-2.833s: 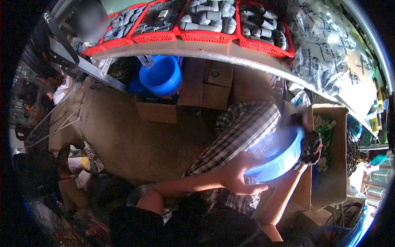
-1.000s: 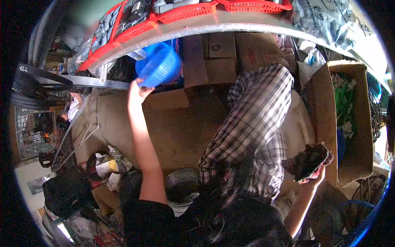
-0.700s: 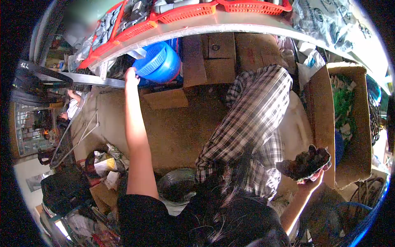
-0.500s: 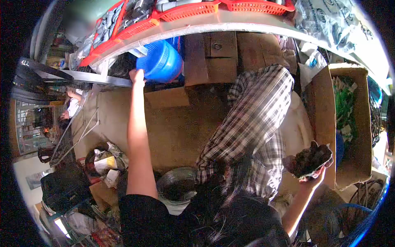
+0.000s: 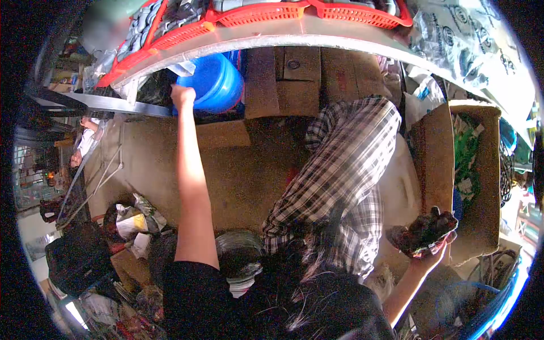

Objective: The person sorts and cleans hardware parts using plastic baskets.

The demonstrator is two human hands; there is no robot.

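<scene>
My left hand point(image 5: 183, 97) reaches out under the shelf, its fingers closed at the edge of a blue plastic bucket point(image 5: 218, 85). The bucket looks tilted, and its far side is partly hidden beneath the shelf. At the lower right, my right hand point(image 5: 429, 259) holds up a dark, lumpy bundle point(image 5: 425, 233) from below, beside an open cardboard box point(image 5: 439, 158). What the bundle is made of is too dark to tell.
Red plastic baskets point(image 5: 260, 13) filled with grey parts line the shelf above. Closed cardboard boxes point(image 5: 297, 99) stand under it. My checkered-trousered legs point(image 5: 340, 164) fill the middle. A coil of clear tubing or wire point(image 5: 241, 243) and a black bag point(image 5: 76, 260) lie lower left.
The view has shifted slightly. The blue bucket has turned, showing a smoother side, and my left hand has moved slightly left with it. The right hand still holds the dark bundle.
</scene>
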